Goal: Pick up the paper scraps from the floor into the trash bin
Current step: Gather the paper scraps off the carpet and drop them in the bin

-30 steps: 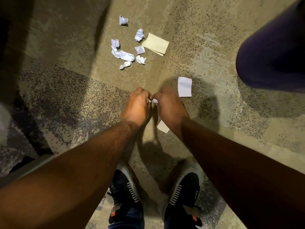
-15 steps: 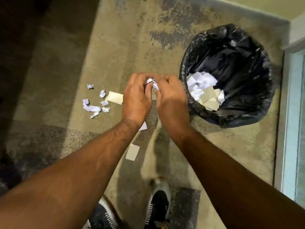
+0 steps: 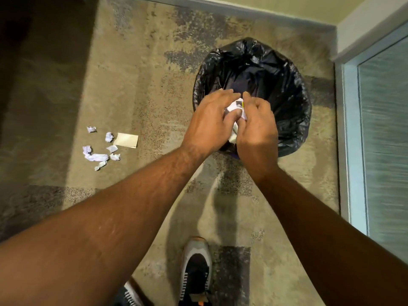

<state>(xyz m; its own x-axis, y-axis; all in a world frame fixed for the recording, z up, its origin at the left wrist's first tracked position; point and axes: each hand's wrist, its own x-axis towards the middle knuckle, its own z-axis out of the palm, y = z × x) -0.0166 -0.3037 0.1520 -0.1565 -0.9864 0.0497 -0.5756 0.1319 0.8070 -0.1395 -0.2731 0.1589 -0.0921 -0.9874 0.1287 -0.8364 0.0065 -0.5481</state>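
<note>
Both my hands hover over the near left rim of the trash bin (image 3: 293, 89), which is lined with a black bag. My left hand (image 3: 209, 122) and my right hand (image 3: 257, 129) are close together and pinch a small bunch of white paper scraps (image 3: 236, 106) between their fingers and thumbs. More white paper shows below the hands inside the bin. On the floor to the left lie several crumpled white scraps (image 3: 95, 156) and a flat tan sheet (image 3: 126, 140).
The bin stands on mottled beige carpet near a wall corner. A frosted glass panel (image 3: 384, 140) with a pale frame runs along the right. My shoes (image 3: 196, 268) stand below the hands. Dark shadow covers the far left.
I have straightened up from the floor and carried the pinched scraps to the right. Both hands went from beside the bin to over its opening.
</note>
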